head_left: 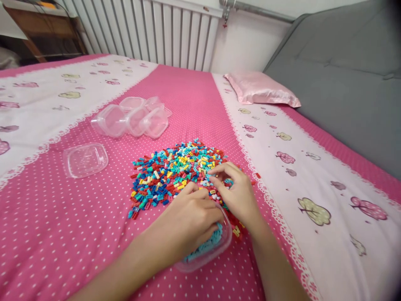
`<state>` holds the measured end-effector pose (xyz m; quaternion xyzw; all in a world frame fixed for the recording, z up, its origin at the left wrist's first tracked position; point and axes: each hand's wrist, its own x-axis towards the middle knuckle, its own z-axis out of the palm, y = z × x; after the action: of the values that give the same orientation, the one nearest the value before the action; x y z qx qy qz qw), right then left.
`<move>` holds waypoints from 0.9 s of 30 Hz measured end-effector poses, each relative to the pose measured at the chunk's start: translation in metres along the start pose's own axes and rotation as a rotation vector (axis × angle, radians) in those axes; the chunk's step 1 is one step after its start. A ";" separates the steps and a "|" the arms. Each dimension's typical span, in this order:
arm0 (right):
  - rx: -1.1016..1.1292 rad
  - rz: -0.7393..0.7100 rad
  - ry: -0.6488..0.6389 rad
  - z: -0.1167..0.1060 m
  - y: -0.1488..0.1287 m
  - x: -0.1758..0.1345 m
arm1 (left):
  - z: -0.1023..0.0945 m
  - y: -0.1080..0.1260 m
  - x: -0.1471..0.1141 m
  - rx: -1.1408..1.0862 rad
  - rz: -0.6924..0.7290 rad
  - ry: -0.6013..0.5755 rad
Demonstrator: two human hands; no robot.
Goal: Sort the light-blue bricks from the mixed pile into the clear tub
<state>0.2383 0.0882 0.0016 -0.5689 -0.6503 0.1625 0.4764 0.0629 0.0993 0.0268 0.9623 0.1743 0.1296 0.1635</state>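
Note:
A loose heap of small multicoloured building bricks [175,167] lies on the bed. My right hand [236,188] reaches over its near right side, thumb and index finger pinched at a small light blue brick [207,176]. My left hand [196,213] is curled palm down between the heap and a clear plastic container [228,240], partly covering both. Its fingertips are hidden, so what it may hold cannot be made out. Inside the container are many light blue bricks [205,246].
A clear lid [86,160] lies flat to the left. Beyond it several clear containers [134,119] are grouped together. A pink pillow [261,89] rests by the grey headboard [338,79]. A white radiator [150,33] stands behind the bed. Stray red bricks [257,175] lie right of the heap.

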 end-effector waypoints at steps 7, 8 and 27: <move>0.007 -0.009 -0.002 -0.002 -0.002 0.001 | -0.002 -0.002 0.000 -0.028 0.003 -0.084; 0.009 -0.007 -0.002 -0.002 -0.002 0.001 | -0.003 -0.002 0.000 -0.051 0.003 -0.084; 0.017 -0.010 -0.019 -0.001 0.000 0.001 | -0.008 -0.003 0.000 -0.174 0.075 -0.108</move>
<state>0.2390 0.0883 0.0025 -0.5600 -0.6563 0.1712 0.4757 0.0597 0.1037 0.0330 0.9560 0.1172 0.0979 0.2505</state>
